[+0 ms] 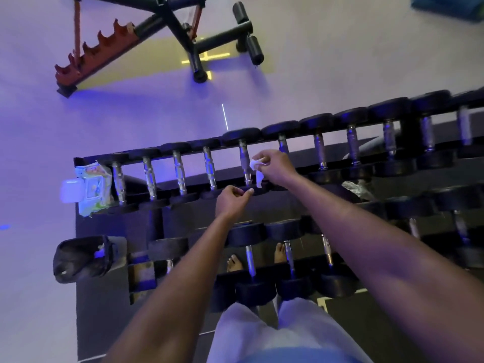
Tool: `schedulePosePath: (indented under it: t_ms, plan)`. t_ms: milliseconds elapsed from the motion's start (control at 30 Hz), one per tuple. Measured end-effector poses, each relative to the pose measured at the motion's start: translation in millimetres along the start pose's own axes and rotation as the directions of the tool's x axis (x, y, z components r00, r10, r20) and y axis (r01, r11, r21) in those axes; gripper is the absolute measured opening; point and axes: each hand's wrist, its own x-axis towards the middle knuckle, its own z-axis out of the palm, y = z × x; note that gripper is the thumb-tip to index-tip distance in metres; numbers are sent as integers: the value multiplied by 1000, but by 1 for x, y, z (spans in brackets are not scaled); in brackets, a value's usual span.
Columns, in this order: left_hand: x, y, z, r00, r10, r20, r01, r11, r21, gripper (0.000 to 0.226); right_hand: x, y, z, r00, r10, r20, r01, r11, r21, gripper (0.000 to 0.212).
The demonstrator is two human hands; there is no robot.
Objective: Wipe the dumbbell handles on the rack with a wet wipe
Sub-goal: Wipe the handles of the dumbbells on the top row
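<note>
A gym, plainly: a long black dumbbell rack [262,189] runs from nine o'clock up towards two, chrome-handled dumbbells [209,167] lined along its top tier and more on the lower tier. At twelve o'clock stands an adjustable weight bench [167,30] with a notched red ladder bracket and foam rollers. Pale floor, a dark mat under the rack, blue-violet lighting over everything.

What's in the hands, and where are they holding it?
The right hand pinches a white wet wipe by its upper part; the rest hangs down. The left hand holds nothing.
</note>
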Motion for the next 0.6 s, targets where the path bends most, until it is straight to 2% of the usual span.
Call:
schedulePosePath:
  t_ms: [233,367,467,600]
  plan:
    - [24,-8,15,981,-77,-179,68,996,-57,50,19,28,11,993,37,116,-35,999,-20,14]
    - [24,-18,25,971,-105,-217,81,990,-119,50,29,42,19,987,-102,123,125,971,-202,15]
    - [25,-21,29,965,-126,-230,94,985,-145,51,36,43,20,969,-192,155,234,917,-324,27]
    - [23,-20,31,960,-149,-238,109,979,-171,50,44,42,19,901,-298,314,428,723,-542,24]
